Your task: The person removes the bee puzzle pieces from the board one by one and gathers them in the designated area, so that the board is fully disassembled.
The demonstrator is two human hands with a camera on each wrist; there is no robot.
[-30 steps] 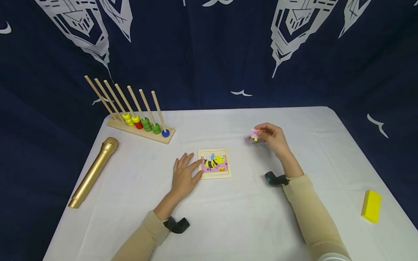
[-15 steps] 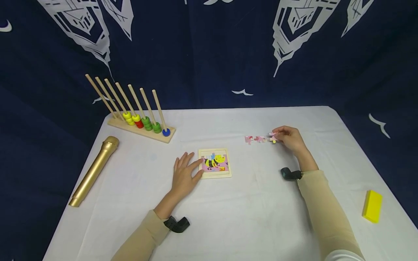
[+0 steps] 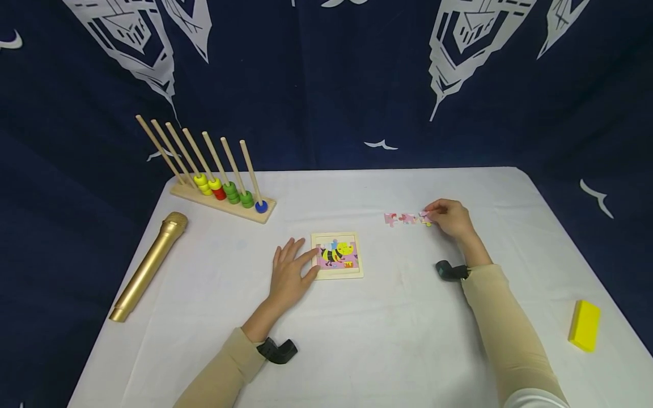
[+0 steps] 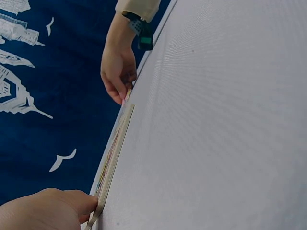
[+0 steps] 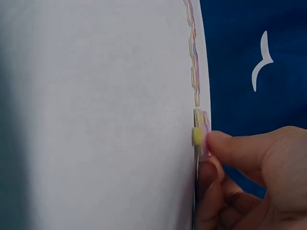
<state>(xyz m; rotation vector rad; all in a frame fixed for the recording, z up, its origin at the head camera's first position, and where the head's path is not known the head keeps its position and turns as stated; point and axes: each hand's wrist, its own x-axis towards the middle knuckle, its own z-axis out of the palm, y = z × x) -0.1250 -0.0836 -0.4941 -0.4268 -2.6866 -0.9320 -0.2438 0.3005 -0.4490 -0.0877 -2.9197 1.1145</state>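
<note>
My left hand (image 3: 291,277) lies with fingers spread, its forefinger and thumb touching the left edge of a small wooden puzzle (image 3: 338,273) with a bee picture. In the left wrist view the thumb meets the rim of the puzzle tray (image 4: 109,172). Further back on the right, my right hand (image 3: 451,218) pinches a pink and yellow jigsaw piece (image 5: 201,134) between thumb and fingers, low at the tabletop. Just left of it, loose pink jigsaw pieces (image 3: 407,218) lie in a row.
At the back left stands a wooden peg counting frame (image 3: 224,207) with coloured beads. A gold microphone (image 3: 148,269) lies near the left edge of the white table (image 3: 388,351). The yellow block (image 3: 584,326) sits at the right. Behind hangs a dark blue cloth (image 3: 306,102).
My right hand has moved right with the jigsaw piece and lowered it beside the right end of the row, uncovering the other loose pieces. The left hand has stayed put.
</note>
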